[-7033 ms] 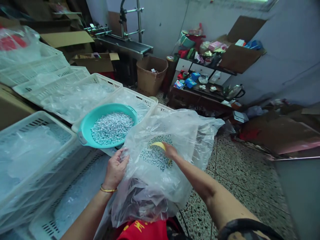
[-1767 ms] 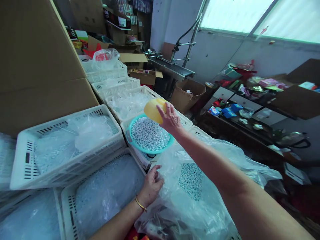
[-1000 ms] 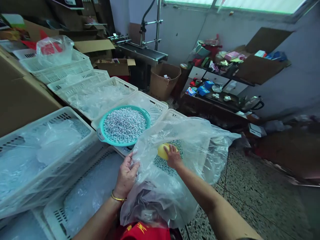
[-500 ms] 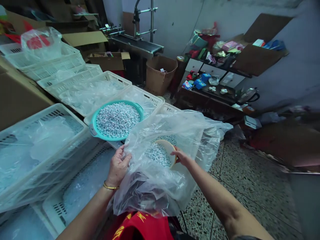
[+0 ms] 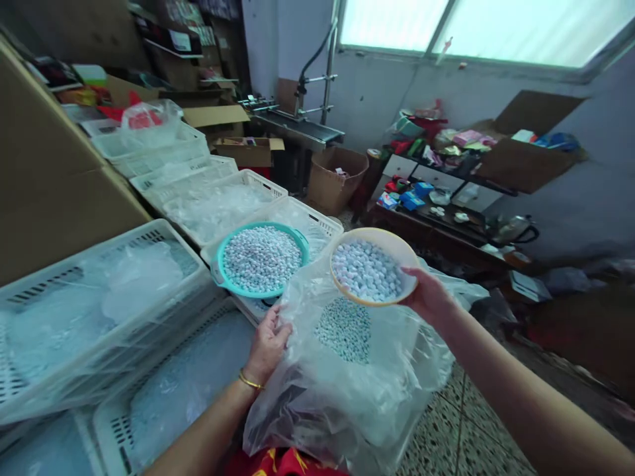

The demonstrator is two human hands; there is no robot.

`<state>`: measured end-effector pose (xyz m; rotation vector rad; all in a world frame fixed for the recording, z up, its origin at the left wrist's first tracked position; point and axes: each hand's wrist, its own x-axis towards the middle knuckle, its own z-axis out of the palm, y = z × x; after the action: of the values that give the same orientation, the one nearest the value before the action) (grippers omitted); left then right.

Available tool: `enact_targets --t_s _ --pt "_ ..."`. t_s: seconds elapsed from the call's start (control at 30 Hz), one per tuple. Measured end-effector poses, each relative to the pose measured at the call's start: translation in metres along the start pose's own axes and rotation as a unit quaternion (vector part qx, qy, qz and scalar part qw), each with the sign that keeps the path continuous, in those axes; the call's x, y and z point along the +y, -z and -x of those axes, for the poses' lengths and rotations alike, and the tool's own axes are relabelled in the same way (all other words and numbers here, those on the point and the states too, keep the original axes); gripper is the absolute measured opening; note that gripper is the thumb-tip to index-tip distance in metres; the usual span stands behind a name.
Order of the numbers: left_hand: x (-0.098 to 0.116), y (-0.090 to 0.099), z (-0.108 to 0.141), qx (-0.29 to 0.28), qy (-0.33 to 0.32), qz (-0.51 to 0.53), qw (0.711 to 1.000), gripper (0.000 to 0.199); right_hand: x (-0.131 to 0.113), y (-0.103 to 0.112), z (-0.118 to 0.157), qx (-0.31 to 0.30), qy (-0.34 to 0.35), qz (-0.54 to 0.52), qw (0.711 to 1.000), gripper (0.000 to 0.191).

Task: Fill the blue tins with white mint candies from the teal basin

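Observation:
My right hand grips the right rim of a cream bowl, which is tilted toward me and holds small pale beads. Below the bowl lies an open clear plastic bag with more beads inside. Its left edge is pinched in my left hand. Just beyond that hand, a turquoise colander full of pale beads rests on a white crate.
White crates with plastic bags stand on the left, beside a large cardboard sheet. Farther back are a conveyor machine, a cardboard bin and a cluttered low cabinet.
My right hand has lifted the bowl of beads up out of the bag. My left hand still holds the bag's edge. The view has tilted up and shows a window.

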<state>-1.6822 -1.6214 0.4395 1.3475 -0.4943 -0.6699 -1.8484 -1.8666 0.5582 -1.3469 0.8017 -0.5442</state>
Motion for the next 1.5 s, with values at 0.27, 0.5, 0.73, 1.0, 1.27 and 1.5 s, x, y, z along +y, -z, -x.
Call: enact_targets --t_s 0.27,0.5,0.73,1.0,1.27,1.5 --pt "-0.007 0.016 0.014 -0.031 -0.001 0.05 0.998 0.055 -0.025 -0.154 -0.089 -0.065 0.138 0.208 0.966 0.059" --pt "-0.009 0.024 0.014 -0.037 0.014 0.052 0.998 0.051 -0.016 -0.224 -0.118 0.008 0.296 0.526 0.797 0.079" --pt "-0.008 0.026 0.012 -0.045 0.025 0.079 0.996 0.052 -0.021 -0.244 -0.113 -0.006 0.399 0.628 0.668 0.079" --pt "-0.014 0.024 0.01 -0.036 0.016 0.076 0.996 0.051 -0.031 -0.244 -0.108 -0.014 0.505 0.643 0.576 0.077" --pt "-0.02 0.027 0.005 -0.018 0.015 0.015 1.0 0.053 -0.057 -0.112 -0.02 0.077 0.477 0.551 0.68 0.082" --pt "-0.016 0.016 0.002 -0.018 -0.079 -0.151 0.985 0.044 0.072 -0.033 0.03 0.024 0.305 0.645 0.701 0.077"
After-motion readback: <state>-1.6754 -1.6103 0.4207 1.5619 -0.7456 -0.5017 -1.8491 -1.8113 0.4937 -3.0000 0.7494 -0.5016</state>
